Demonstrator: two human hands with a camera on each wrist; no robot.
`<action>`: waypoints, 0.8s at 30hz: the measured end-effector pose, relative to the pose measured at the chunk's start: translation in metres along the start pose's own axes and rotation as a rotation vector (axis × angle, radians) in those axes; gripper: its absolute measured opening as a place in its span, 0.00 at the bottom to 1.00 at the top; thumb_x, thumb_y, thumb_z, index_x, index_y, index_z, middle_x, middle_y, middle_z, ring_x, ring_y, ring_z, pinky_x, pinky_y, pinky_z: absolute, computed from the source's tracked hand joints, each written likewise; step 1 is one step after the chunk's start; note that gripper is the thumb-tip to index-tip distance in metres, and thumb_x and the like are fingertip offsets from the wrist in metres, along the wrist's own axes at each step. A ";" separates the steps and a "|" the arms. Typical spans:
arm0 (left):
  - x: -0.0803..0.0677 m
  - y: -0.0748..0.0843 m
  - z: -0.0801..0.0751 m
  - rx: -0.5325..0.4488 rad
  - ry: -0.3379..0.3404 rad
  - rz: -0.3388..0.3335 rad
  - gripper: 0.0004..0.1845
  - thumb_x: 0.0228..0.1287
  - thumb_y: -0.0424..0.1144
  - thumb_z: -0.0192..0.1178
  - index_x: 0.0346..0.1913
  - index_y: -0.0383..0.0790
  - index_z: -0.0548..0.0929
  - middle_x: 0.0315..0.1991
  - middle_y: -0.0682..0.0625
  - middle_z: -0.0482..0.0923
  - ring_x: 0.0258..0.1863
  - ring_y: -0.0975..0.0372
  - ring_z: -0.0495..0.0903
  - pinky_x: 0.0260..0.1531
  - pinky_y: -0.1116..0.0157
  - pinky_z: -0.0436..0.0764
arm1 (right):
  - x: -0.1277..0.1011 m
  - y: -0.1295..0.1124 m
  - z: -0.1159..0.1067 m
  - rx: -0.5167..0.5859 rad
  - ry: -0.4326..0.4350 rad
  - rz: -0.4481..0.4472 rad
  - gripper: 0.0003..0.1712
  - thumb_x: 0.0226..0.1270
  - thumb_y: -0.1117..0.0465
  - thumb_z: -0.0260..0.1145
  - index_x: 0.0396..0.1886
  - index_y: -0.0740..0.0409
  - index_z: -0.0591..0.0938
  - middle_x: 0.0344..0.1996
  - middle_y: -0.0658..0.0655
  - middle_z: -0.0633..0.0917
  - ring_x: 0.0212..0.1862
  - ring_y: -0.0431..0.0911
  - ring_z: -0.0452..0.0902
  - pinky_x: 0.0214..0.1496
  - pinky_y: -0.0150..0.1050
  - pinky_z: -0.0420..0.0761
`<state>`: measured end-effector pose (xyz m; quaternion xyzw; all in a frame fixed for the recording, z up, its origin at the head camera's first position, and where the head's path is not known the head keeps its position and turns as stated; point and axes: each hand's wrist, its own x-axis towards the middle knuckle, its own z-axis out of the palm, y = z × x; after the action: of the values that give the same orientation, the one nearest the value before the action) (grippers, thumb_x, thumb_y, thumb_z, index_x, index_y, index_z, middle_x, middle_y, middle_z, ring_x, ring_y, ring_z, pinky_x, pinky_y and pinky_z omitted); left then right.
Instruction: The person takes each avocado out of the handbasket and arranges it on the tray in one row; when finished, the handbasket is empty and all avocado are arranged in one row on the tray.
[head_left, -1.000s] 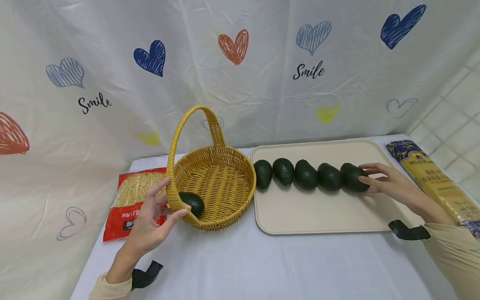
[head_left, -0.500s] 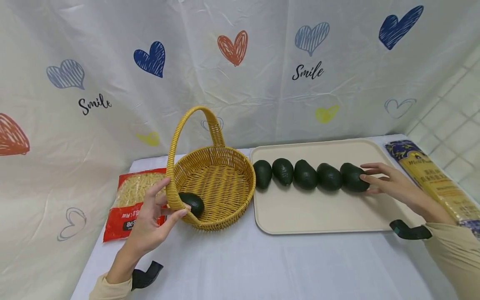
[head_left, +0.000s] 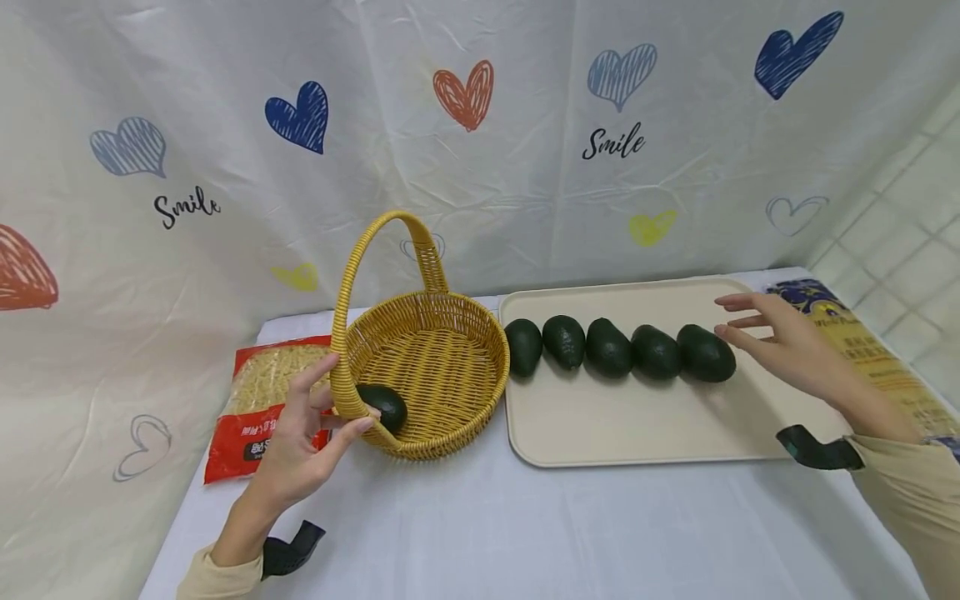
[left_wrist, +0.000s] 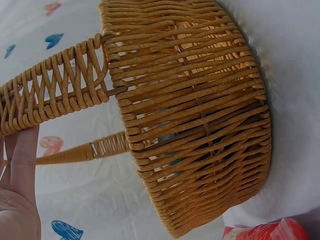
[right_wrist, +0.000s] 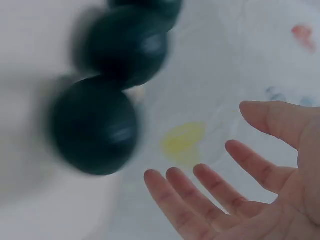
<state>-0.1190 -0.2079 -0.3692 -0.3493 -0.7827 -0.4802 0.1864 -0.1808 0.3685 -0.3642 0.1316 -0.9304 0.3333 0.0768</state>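
A yellow wicker basket (head_left: 420, 450) with a tall handle stands left of centre, seen close up as the basket (left_wrist: 200, 125) in the left wrist view. One dark avocado (head_left: 382, 406) lies inside by its near-left rim. My left hand (head_left: 347, 392) brackets the handle's base, thumb tip on the rim and fingers (left_wrist: 20, 165) straight. Several avocados lie in a row on the beige tray (head_left: 637, 425). My right hand (head_left: 731, 321) hovers open just right of the rightmost avocado (head_left: 705, 353), clear of it. The right wrist view shows the spread hand (right_wrist: 210, 150) and blurred avocado (right_wrist: 95, 127).
A red bag of dried noodles (head_left: 255, 408) lies left of the basket. A long noodle packet (head_left: 862, 350) lies right of the tray at the table's edge. A heart-printed curtain hangs close behind. White tablecloth (head_left: 525, 533) covers the front.
My right hand has let go of the rightmost avocado and lifted up and to the right, fingers spread. The left hand, basket and avocados have stayed put.
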 end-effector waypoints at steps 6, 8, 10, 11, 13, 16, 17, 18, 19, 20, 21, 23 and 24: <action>-0.001 0.000 0.001 0.013 0.013 0.006 0.53 0.46 0.08 0.68 0.77 0.27 0.56 0.46 0.46 0.86 0.50 0.68 0.85 0.45 0.73 0.86 | 0.026 -0.066 0.006 -0.047 -0.046 -0.142 0.25 0.77 0.63 0.67 0.69 0.64 0.75 0.63 0.68 0.75 0.60 0.68 0.78 0.52 0.28 0.82; -0.001 0.000 0.001 0.012 0.014 0.002 0.53 0.47 0.08 0.68 0.77 0.28 0.56 0.46 0.45 0.86 0.49 0.69 0.85 0.45 0.73 0.86 | 0.035 -0.090 0.014 -0.035 -0.088 -0.204 0.24 0.77 0.63 0.66 0.69 0.62 0.75 0.63 0.65 0.76 0.61 0.66 0.78 0.55 0.45 0.85; -0.001 0.000 0.001 0.013 0.015 0.000 0.53 0.47 0.08 0.68 0.77 0.28 0.57 0.45 0.43 0.86 0.49 0.69 0.85 0.45 0.73 0.86 | 0.046 -0.113 0.025 -0.021 -0.135 -0.276 0.23 0.77 0.62 0.66 0.68 0.60 0.77 0.61 0.63 0.76 0.61 0.63 0.79 0.54 0.59 0.84; -0.002 0.000 0.001 0.014 0.013 0.000 0.53 0.47 0.08 0.68 0.77 0.28 0.56 0.44 0.42 0.86 0.49 0.69 0.85 0.45 0.73 0.86 | 0.052 -0.125 0.031 -0.008 -0.160 -0.313 0.22 0.77 0.62 0.66 0.67 0.60 0.77 0.60 0.63 0.77 0.61 0.62 0.79 0.54 0.61 0.84; -0.002 0.000 0.000 0.011 0.010 0.002 0.53 0.47 0.08 0.68 0.77 0.28 0.56 0.43 0.40 0.86 0.48 0.69 0.85 0.46 0.73 0.86 | 0.063 -0.146 0.044 0.025 -0.215 -0.380 0.20 0.77 0.62 0.67 0.65 0.60 0.79 0.59 0.61 0.78 0.61 0.59 0.79 0.55 0.59 0.84; -0.002 0.000 0.000 0.013 0.009 0.013 0.53 0.47 0.08 0.68 0.77 0.28 0.56 0.42 0.39 0.86 0.48 0.69 0.85 0.45 0.73 0.86 | 0.080 -0.175 0.068 0.044 -0.300 -0.474 0.19 0.77 0.62 0.67 0.64 0.59 0.81 0.58 0.59 0.79 0.60 0.55 0.80 0.57 0.53 0.85; -0.002 0.000 0.000 0.013 0.009 0.013 0.53 0.47 0.08 0.68 0.77 0.28 0.56 0.42 0.38 0.86 0.48 0.68 0.85 0.46 0.73 0.86 | 0.085 -0.184 0.076 0.046 -0.333 -0.503 0.19 0.77 0.61 0.68 0.63 0.59 0.81 0.58 0.58 0.79 0.59 0.53 0.79 0.58 0.51 0.84; -0.001 0.000 0.000 0.014 0.009 0.013 0.53 0.47 0.08 0.68 0.77 0.28 0.56 0.42 0.38 0.86 0.48 0.68 0.85 0.46 0.72 0.86 | 0.090 -0.192 0.086 0.043 -0.364 -0.533 0.19 0.77 0.61 0.68 0.63 0.58 0.81 0.58 0.58 0.79 0.58 0.52 0.80 0.57 0.50 0.84; -0.001 0.000 0.000 0.014 0.008 0.010 0.53 0.47 0.08 0.68 0.78 0.28 0.56 0.42 0.38 0.86 0.48 0.68 0.85 0.46 0.72 0.86 | 0.094 -0.200 0.095 0.035 -0.398 -0.566 0.18 0.77 0.60 0.68 0.63 0.58 0.81 0.58 0.57 0.79 0.57 0.50 0.79 0.57 0.48 0.84; -0.001 0.000 0.001 0.014 0.009 0.012 0.53 0.48 0.08 0.68 0.77 0.28 0.56 0.43 0.37 0.85 0.48 0.68 0.85 0.45 0.72 0.86 | 0.099 -0.207 0.104 0.025 -0.434 -0.593 0.18 0.77 0.60 0.67 0.63 0.57 0.81 0.58 0.56 0.79 0.56 0.49 0.79 0.58 0.47 0.83; -0.001 0.000 0.001 0.015 0.009 0.011 0.53 0.48 0.09 0.68 0.77 0.28 0.56 0.43 0.37 0.85 0.49 0.68 0.85 0.45 0.72 0.86 | 0.103 -0.215 0.113 0.012 -0.467 -0.620 0.18 0.77 0.60 0.67 0.63 0.57 0.81 0.58 0.56 0.79 0.56 0.48 0.78 0.58 0.46 0.83; -0.001 0.000 0.001 0.018 0.008 0.001 0.52 0.49 0.09 0.68 0.78 0.29 0.56 0.44 0.39 0.85 0.49 0.67 0.85 0.45 0.71 0.87 | 0.110 -0.228 0.131 -0.006 -0.540 -0.666 0.18 0.77 0.60 0.66 0.63 0.58 0.80 0.58 0.55 0.78 0.57 0.48 0.77 0.60 0.45 0.81; -0.002 0.000 0.001 0.016 0.006 0.001 0.52 0.49 0.09 0.69 0.77 0.29 0.56 0.45 0.40 0.85 0.48 0.67 0.85 0.45 0.71 0.87 | 0.114 -0.234 0.140 -0.012 -0.574 -0.687 0.18 0.78 0.60 0.66 0.63 0.58 0.80 0.57 0.55 0.78 0.57 0.48 0.77 0.61 0.44 0.80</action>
<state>-0.1179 -0.2073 -0.3708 -0.3469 -0.7857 -0.4750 0.1916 -0.2276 0.0829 -0.3041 0.5194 -0.8184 0.2331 -0.0775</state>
